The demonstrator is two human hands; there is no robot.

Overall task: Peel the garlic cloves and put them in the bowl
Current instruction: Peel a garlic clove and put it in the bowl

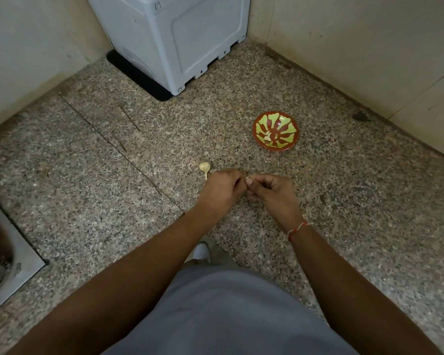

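Speckled granite counter [113, 175], corner spot w/ pale walls on two sides; serves as the work surface, so everything sits within arm's reach. Grey plastic appliance [174, 39] at the back on a black mat, out of the way. Steel sink [13, 254] at far left edge, partly cut off. Red bowl w/ yellow-green pattern [276, 130], right of centre, well apart from the hands but on the right-hand side, prob. so finished cloves drop in w/o crossing over; a few pale peeled cloves [267, 138] already lie inside near its front-left wall. Left hand [221, 188] and right hand [272, 193] meet at centre, fingers curled, tips pinching one small clove [247, 178] between them, only a pale sliver showing; looks like peeling in progress. Garlic bulb [204, 166] w/ stalk rests on the counter just beside the left hand, kept close as the supply. Red-white thread [296, 229] on right wrist.
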